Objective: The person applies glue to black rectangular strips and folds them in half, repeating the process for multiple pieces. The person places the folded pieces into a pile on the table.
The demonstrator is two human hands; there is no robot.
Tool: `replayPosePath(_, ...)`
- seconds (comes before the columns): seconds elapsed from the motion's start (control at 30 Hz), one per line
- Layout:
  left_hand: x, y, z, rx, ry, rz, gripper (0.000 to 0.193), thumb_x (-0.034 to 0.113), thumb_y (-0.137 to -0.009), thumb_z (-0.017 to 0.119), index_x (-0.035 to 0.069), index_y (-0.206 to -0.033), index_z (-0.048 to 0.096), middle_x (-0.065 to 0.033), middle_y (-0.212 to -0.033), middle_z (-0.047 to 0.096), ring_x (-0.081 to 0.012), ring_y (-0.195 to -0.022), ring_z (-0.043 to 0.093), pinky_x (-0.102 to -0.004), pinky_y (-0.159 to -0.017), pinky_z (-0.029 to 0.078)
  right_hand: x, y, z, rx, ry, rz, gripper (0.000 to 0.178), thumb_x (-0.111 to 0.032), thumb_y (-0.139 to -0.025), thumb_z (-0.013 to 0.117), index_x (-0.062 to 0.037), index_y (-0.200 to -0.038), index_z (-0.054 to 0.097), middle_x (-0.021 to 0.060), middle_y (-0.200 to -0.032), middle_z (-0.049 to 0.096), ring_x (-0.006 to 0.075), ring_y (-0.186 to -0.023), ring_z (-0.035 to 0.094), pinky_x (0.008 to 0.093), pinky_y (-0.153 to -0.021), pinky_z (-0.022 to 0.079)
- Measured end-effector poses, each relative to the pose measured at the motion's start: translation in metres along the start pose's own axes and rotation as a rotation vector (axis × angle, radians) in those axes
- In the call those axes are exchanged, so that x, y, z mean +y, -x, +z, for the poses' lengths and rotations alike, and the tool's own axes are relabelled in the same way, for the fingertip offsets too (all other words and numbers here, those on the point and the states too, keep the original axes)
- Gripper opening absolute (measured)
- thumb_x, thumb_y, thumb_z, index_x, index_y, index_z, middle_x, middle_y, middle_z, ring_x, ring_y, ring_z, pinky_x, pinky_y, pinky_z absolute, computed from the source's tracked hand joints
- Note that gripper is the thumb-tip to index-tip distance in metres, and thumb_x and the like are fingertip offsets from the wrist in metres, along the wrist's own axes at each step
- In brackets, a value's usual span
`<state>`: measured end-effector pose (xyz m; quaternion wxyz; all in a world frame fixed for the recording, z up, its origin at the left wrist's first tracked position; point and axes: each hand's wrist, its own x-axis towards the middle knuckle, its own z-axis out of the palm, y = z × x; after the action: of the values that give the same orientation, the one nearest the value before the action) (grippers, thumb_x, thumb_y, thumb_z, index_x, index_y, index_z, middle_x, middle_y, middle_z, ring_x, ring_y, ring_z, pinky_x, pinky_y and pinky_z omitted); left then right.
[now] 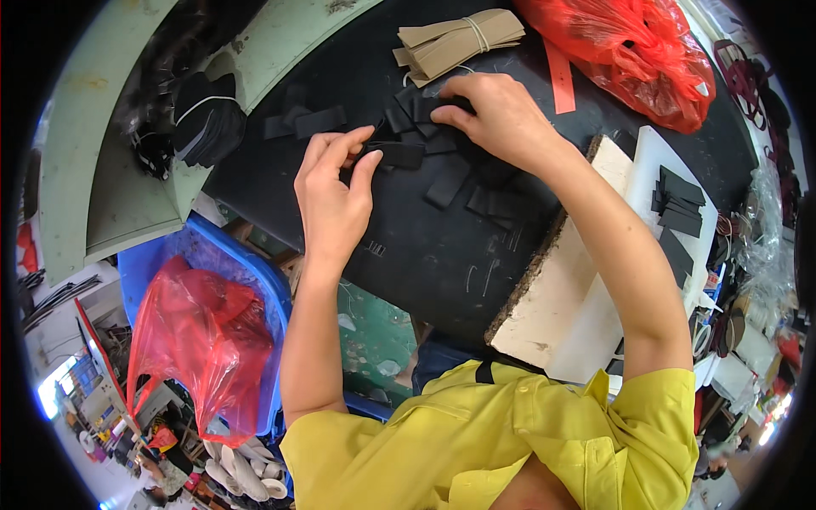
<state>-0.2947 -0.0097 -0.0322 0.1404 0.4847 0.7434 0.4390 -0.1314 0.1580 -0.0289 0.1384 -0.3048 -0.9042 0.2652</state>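
Many small black rectangular pieces [448, 185], thin and flat like cut fabric or leather, lie scattered over the black tabletop [340, 242]. Between the thumb and forefinger of my left hand [334, 191] one black rectangular piece [401, 155] is pinched, just above the others. My right hand [501, 119] is farther away and to the right, its thumb and curled forefinger closed about another black piece [459, 104] at the edge of the pile. The other fingers of the right hand are partly hidden.
Banded brown strips [459, 41] and a red plastic bag [637, 59] lie at the far side. To the right, a white board [671, 191] carries more black pieces beside a thick pale slab [552, 280]. A blue bin [276, 289] with a red bag stands at left.
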Motion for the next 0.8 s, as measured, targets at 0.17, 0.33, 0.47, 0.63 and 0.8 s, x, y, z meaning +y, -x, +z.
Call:
replayPosePath(0.17, -0.017, 0.017, -0.017, 0.045, 0.52, -0.349, 0.024, 0.003, -0.092, 0.071, -0.003, -0.116, 0.066, -0.0047, -0.096, 0.066, -0.0107, -0.087, 0.064, -0.0246, -0.082, 0.052, 0.004, 0.018, -0.012, 0.107, -0.17, 0.087, 0.02, -0.023, -0.085, 0.078, -0.0046, -0.092, 0.075, 0.0107, -0.078, 0.065, 0.0256, -0.077, 0.065, 0.0374, -0.072, 0.05)
replayPosePath(0.33, -0.021, 0.0, -0.04, 0.178, 0.57, -0.351, 0.029, 0.006, -0.096, 0.069, -0.004, -0.123, 0.062, -0.0071, -0.106, 0.069, -0.0118, -0.094, 0.064, -0.0248, -0.088, 0.05, -0.032, -0.015, -0.021, -0.07, -0.427, 0.136, 0.031, -0.031, -0.088, 0.075, -0.0001, -0.091, 0.076, 0.0089, -0.073, 0.069, 0.0165, -0.069, 0.064, 0.0334, -0.068, 0.05)
replayPosePath(0.47, -0.041, -0.035, -0.047, 0.431, 0.049, -0.091, 0.023, 0.008, -0.094, 0.071, -0.002, -0.114, 0.068, -0.0104, -0.106, 0.071, -0.0172, -0.091, 0.067, -0.0288, -0.085, 0.052, -0.053, -0.059, 0.007, 0.048, -0.44, -0.027, 0.029, -0.025, -0.088, 0.071, 0.0009, -0.101, 0.074, 0.0119, -0.082, 0.072, 0.0257, -0.076, 0.069, 0.0385, -0.074, 0.055)
replayPosePath(0.63, -0.023, -0.017, -0.029, 0.369, -0.377, 0.146, 0.016, 0.011, -0.089, 0.074, 0.004, -0.104, 0.073, -0.0119, -0.098, 0.071, -0.026, -0.085, 0.067, -0.0363, -0.081, 0.052, -0.015, -0.033, 0.02, -0.048, 0.167, -0.561, 0.021, -0.01, -0.082, 0.074, -0.0018, -0.101, 0.074, 0.0113, -0.103, 0.072, 0.0333, -0.102, 0.065, 0.0423, -0.087, 0.053)
replayPosePath(0.8, 0.003, 0.016, 0.024, 0.162, -0.355, 0.277, 0.025, 0.018, -0.087, 0.077, 0.004, -0.106, 0.069, -0.0119, -0.094, 0.069, -0.0306, -0.088, 0.063, -0.041, -0.077, 0.05, -0.01, -0.012, 0.0, -0.033, -0.032, -0.31, 0.022, -0.009, -0.077, 0.078, -0.0063, -0.099, 0.075, 0.0124, -0.097, 0.067, 0.0338, -0.104, 0.063, 0.0439, -0.085, 0.051)
